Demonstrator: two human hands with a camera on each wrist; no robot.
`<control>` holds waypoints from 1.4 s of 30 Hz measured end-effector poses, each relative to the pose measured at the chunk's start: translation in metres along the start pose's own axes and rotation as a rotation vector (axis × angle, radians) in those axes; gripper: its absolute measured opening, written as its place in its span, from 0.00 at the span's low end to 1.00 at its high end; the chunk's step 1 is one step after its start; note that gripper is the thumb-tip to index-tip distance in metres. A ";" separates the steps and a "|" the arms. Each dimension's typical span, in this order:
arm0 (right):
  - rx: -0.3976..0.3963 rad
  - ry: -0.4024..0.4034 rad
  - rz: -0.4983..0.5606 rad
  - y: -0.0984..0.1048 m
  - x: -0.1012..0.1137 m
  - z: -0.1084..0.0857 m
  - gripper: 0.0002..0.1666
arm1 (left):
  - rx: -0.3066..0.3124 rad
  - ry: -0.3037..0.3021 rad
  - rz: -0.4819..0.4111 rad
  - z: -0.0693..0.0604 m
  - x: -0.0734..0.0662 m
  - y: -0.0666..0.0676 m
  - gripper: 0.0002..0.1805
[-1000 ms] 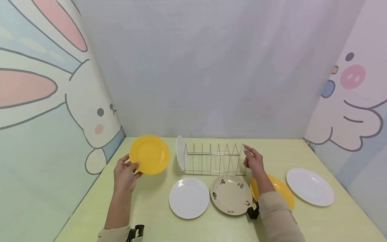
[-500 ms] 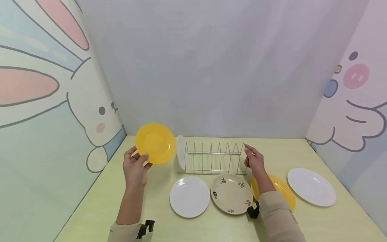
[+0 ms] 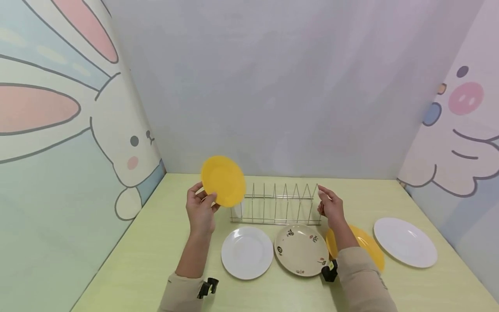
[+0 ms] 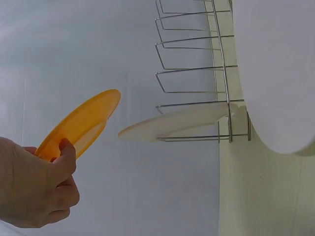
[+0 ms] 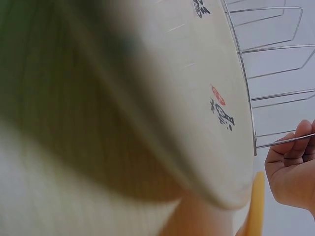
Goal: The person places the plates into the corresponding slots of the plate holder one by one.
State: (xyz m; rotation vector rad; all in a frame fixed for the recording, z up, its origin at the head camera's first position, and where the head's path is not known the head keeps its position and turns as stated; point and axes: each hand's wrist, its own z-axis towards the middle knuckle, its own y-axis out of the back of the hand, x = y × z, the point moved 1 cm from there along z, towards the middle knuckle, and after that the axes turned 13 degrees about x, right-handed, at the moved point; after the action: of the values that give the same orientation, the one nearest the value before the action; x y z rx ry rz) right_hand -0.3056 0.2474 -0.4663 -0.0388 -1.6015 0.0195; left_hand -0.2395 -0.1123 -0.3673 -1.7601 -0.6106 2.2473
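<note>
A small yellow plate (image 3: 224, 180) is held up by its lower left rim, pinched between the thumb and fingers of my left hand (image 3: 201, 210). It hangs in the air, tilted, over the left end of a wire dish rack (image 3: 274, 208). Behind it, a white plate (image 4: 182, 122) stands on edge in the rack's end slot, mostly hidden from the head view. My right hand (image 3: 330, 206) grips the wire at the rack's right end; the right wrist view shows its fingers (image 5: 301, 140) curled around that wire.
In front of the rack lie a white plate (image 3: 247, 253) and a beige plate with printed motifs (image 3: 301, 250). A larger yellow plate (image 3: 368, 245) lies partly under my right forearm, and a white oval plate (image 3: 405, 242) is farther right. A grey wall (image 3: 265, 95) rises behind the table.
My left hand has carried the yellow plate rightward and up, from left of the rack to its left end, turning it more edge-on. My right hand stays on the rack.
</note>
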 end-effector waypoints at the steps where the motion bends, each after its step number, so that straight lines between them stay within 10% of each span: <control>1: -0.001 0.002 0.002 0.000 0.000 0.000 0.28 | 0.002 -0.008 0.003 0.001 0.002 -0.003 0.23; 18: -0.001 -0.002 0.024 0.000 0.000 0.000 0.27 | -0.003 -0.101 0.113 0.011 0.043 -0.021 0.21; 42: 0.004 0.002 0.020 0.000 0.001 -0.002 0.30 | 0.021 -0.003 0.449 0.003 0.071 -0.027 0.20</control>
State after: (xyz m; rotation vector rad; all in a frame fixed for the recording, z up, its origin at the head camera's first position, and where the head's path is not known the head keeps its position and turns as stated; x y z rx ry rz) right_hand -0.3033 0.2477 -0.4654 -0.0517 -1.5988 0.0377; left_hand -0.2626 -0.0589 -0.4167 -2.0469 -0.2010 2.5215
